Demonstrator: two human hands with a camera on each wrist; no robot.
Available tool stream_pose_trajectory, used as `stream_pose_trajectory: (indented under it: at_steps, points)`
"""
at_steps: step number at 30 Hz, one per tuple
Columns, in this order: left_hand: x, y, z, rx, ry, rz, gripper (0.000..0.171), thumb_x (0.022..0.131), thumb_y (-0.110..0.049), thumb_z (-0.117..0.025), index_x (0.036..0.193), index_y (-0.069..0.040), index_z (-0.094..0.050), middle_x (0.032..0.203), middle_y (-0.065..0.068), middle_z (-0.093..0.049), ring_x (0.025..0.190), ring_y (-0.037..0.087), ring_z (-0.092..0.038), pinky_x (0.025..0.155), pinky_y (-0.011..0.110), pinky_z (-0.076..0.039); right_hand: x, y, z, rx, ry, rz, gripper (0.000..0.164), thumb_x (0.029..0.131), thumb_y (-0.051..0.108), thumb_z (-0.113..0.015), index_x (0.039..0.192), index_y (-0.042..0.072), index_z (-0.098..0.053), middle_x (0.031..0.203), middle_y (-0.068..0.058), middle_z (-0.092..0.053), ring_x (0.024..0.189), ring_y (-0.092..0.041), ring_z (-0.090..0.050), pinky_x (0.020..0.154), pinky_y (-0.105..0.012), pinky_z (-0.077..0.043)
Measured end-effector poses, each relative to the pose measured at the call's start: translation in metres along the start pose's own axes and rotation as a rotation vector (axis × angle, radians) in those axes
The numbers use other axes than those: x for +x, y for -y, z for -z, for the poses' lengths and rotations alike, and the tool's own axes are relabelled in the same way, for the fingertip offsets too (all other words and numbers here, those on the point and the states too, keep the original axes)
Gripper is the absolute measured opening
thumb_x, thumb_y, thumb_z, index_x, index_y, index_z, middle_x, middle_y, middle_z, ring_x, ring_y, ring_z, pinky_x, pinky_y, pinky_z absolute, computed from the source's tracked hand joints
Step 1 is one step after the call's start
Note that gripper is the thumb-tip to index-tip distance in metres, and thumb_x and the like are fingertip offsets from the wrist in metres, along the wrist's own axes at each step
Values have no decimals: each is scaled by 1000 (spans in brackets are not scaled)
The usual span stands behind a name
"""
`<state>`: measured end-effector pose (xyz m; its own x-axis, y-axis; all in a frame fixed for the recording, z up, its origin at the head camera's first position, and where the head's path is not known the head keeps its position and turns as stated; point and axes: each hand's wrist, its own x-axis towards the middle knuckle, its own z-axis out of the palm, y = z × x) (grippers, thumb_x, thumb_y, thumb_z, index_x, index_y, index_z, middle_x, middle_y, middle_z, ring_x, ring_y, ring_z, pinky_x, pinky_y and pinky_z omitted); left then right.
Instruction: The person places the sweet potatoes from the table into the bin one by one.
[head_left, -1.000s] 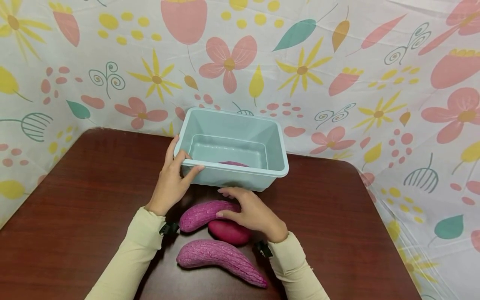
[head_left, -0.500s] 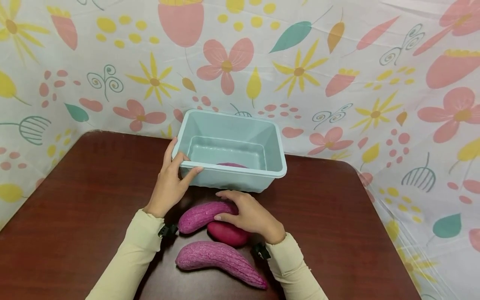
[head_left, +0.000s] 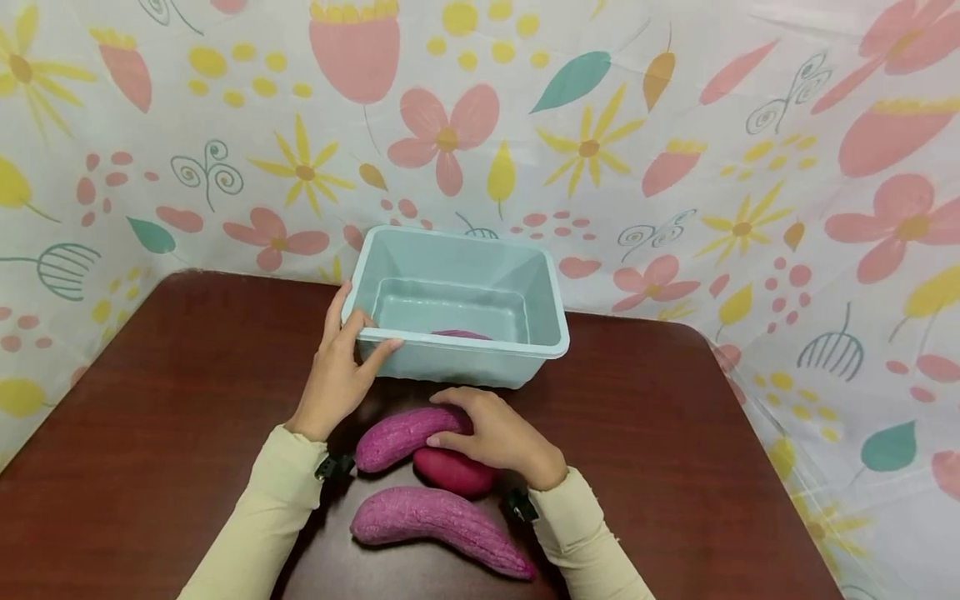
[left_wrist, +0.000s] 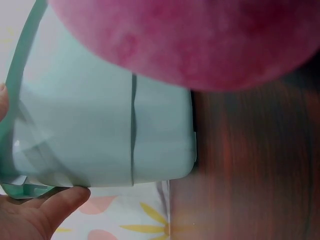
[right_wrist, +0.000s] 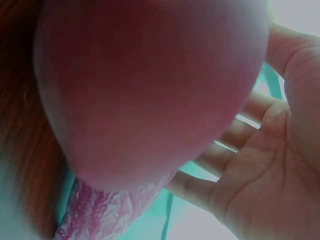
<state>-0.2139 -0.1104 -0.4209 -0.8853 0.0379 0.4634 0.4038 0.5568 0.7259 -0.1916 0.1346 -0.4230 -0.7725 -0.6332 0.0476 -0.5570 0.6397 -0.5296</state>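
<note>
My left hand (head_left: pixel 333 375) grips the front left corner of a pale blue plastic bin (head_left: pixel 457 358), thumb over the near rim. In the left wrist view the bin's side (left_wrist: pixel 85 125) fills the left half. My right hand (head_left: pixel 498 433) curves over the right end of a wrinkled purple sweet potato (head_left: pixel 393 440), thumb on its near side and fingers on the far side. A smooth dark-red sweet potato (head_left: pixel 453 473) lies just below that hand; it looms blurred in the right wrist view, hiding some fingers. Nearest the viewer lies another curved purple sweet potato (head_left: pixel 435 521).
Inside the bin, a purple piece (head_left: pixel 461 334) shows just above the near rim. The bin stands toward the back of the dark brown table (head_left: pixel 645 433). A flower-print cloth (head_left: pixel 570 108) hangs behind and along the sides.
The head view has tilted slightly, so everything sits a little lower in it. Both hands keep their places on the bin and the purple sweet potato.
</note>
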Motion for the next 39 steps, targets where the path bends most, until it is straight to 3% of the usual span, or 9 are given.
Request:
stream_pose_trajectory:
  at_steps: [4,11,20,27,39]
  points:
    - [-1,1,1,4,-7,2,32,96,-34,-69,101,-9,-50,169,14,-13,126,39,-51,74,43,-49,0,2,-4,-16,8,15,46,92,36,-75,128,11,-65,122,0,-70,114,-12,-64,102,-33,-50]
    - [2,0,-1,-13,0,4,32,96,-36,-69,100,-10,-51,170,12,-11,144,41,-38,81,48,-51,1,3,-1,-43,7,27,43,91,33,-75,126,11,-65,120,0,-71,111,-13,-66,100,-34,-51]
    - [-2,2,0,-4,-3,6,32,95,-33,-70,101,-9,-51,169,15,-13,131,39,-48,73,43,-48,0,4,-5,-13,9,24,40,91,26,-77,125,9,-66,120,-2,-71,113,-15,-66,101,-35,-51]
    - [1,1,-1,-30,-15,7,31,96,-33,-70,99,-10,-49,169,13,-11,148,42,-33,82,53,-51,2,2,1,-27,5,25,38,91,23,-76,124,9,-66,119,-3,-71,113,-16,-66,101,-35,-51]
    - [1,2,-1,-28,7,17,31,97,-36,-68,101,-11,-49,170,11,-9,143,43,-39,79,47,-51,2,3,-3,-23,17,13,42,90,23,-77,127,7,-64,122,-5,-71,113,-16,-66,101,-36,-51]
